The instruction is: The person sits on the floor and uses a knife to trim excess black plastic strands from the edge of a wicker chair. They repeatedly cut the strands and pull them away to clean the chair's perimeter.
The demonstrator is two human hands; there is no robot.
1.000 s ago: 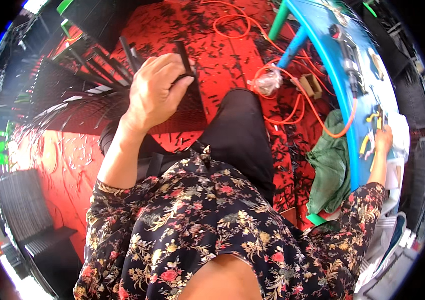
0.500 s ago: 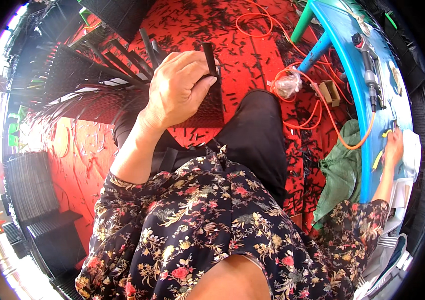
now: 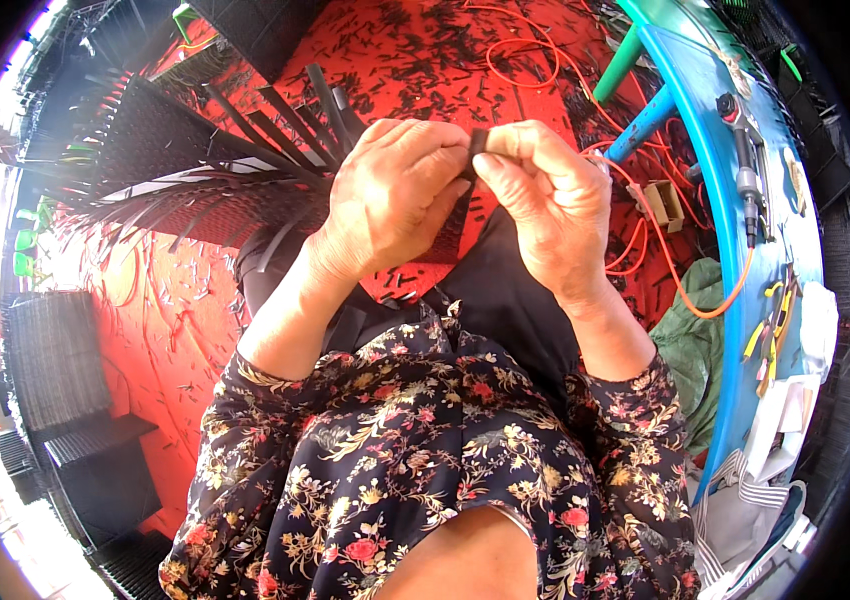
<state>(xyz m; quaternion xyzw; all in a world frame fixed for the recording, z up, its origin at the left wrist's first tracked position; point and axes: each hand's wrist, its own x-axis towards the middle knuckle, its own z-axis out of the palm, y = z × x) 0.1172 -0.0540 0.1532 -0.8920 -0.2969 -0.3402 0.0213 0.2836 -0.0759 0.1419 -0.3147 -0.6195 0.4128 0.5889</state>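
Observation:
In front of my lap my left hand (image 3: pixel 390 195) and my right hand (image 3: pixel 553 205) meet, fingers closed. Between their fingertips runs a short end of flat black strip (image 3: pixel 479 142), gripped from both sides. Below the fingers, the rest of the strip is mostly hidden. To the left, close behind my left wrist, stands a half-woven black piece (image 3: pixel 160 140) with many loose strips (image 3: pixel 275 130) sticking up and out of its edge.
On the right a blue table (image 3: pixel 690 110) bears an air tool (image 3: pixel 747 165) on an orange hose (image 3: pixel 715 312), and yellow-handled hand tools (image 3: pixel 777 325). A green sack (image 3: pixel 697 355) hangs beside it. Black offcuts (image 3: pixel 425 60) litter the red floor. Stacked black panels (image 3: pixel 60 360) stand left.
My right hand has left the yellow-handled tools on the table and come over to the strip, pinching it opposite my left hand. My left hand has shifted slightly right and down.

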